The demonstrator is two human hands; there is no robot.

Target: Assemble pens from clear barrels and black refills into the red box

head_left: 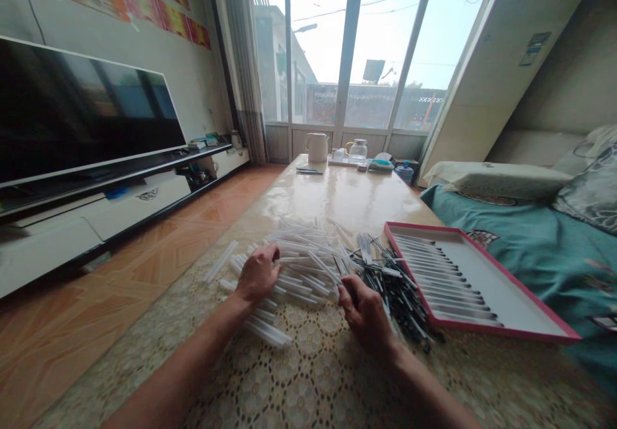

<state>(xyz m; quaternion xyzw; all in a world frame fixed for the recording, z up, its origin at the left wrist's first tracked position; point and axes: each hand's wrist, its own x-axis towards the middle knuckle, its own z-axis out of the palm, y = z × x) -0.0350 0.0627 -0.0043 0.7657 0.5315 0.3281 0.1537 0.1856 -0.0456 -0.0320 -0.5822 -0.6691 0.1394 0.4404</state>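
- Through the head camera I see the left hand (259, 274) resting over the white tubes (296, 282), its fingers curled; I can't tell whether they pinch one.
- The right hand (364, 307) is closed, thumb against fingers, on a few thin rods (341, 265) that poke up above the grip. I can't count them.
- The white tubes lie in a loose, crisscrossed heap on the patterned table (318, 377), between the hands and just beyond them. My worry is that one careless sweep of the left hand could roll some away, since they look round and smooth.
- One stray tube (220, 262) lies apart, toward the table's left side; a nudge from the forearm might send it to the floor (212, 207).
- Right of the right hand, the dark-tipped sticks (400, 300) lie tangled against the pink-rimmed box (506, 330). Pulling one out could drag its neighbours along or mix them with the tubes, as the piles nearly meet.
- Inside that box a neat row of sticks (446, 281) lies side by side. A knock on the rim, I judge, would skew it.
- If the right grip loosens, the rods could slip and scatter.
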